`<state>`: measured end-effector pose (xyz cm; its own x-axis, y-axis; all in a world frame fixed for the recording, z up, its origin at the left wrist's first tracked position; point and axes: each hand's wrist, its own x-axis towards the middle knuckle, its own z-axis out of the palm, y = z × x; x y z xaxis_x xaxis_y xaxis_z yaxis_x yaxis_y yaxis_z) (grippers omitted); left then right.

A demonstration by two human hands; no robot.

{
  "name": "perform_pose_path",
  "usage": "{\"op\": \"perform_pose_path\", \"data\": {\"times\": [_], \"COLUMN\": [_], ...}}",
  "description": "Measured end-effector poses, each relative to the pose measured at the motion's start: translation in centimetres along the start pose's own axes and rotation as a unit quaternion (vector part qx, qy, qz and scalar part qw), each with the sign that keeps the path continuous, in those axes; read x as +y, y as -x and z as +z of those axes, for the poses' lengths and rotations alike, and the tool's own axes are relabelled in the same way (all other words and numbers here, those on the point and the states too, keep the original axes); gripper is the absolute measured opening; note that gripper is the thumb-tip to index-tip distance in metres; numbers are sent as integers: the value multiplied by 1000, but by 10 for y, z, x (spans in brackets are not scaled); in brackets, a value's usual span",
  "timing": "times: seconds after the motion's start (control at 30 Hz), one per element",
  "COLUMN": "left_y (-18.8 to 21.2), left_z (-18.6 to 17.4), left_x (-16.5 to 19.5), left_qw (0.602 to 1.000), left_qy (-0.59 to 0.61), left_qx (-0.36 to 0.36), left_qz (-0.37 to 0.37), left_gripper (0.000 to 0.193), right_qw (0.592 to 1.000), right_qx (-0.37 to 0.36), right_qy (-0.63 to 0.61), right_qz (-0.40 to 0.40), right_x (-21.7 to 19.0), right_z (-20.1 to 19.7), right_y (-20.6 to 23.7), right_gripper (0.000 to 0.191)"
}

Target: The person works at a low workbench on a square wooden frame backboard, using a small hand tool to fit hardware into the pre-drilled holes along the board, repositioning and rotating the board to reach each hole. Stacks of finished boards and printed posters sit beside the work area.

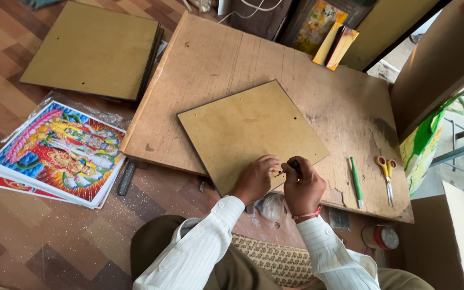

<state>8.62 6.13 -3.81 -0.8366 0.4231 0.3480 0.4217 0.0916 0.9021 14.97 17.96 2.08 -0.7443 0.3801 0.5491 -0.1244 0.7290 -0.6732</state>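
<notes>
Both the left hand [256,179] and right hand [302,185] pinch something too small to identify at the near edge of the square brown hardboard backing panel [251,131], so a slip there could nick a finger or skew the panel

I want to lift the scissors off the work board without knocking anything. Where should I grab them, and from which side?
Probably take the scissors by the yellow and red handle loops, which lie at the far end with the blades pointing toward the board's near edge. Come from above and from the right: the green pen lies close on their left, while the wooden board to their right is bare.
</notes>
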Motion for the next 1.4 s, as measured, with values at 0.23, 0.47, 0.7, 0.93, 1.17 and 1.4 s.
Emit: {"op": "perform_pose_path", "data": {"times": [0.23,0.47,0.7,0.93,1.17,1.4], "left_y": [8,23,31,54,47,66], "left_z": [-5,5,6,-45,-55,-18], "left_x": [19,41,31,19,32,36], "left_qw": [994,929,913,924,922,941], "left_qy": [-103,-347,-385,-376,-383,-320], "left_qx": [-18,-48,-27,46,58,96], "left_qz": [35,123,133,57,-18,51], "left_gripper": [30,21,18,33,36,19], "right_qw": [966,922,917,859,854,879], "right_qx": [49,-31,-178,-203,-112,-173], "right_qy": [-207,-73,94,-96,-173,-165], "right_qz": [146,378,344,461,478,412], "right_x": [68,125,127,129,122,116], "right_z": [-48,-69,-39,-39,-16,-48], "right_y": [-42,-86,-99,-22,7,15], "right_gripper": [21,37,39,25,26,31]}}
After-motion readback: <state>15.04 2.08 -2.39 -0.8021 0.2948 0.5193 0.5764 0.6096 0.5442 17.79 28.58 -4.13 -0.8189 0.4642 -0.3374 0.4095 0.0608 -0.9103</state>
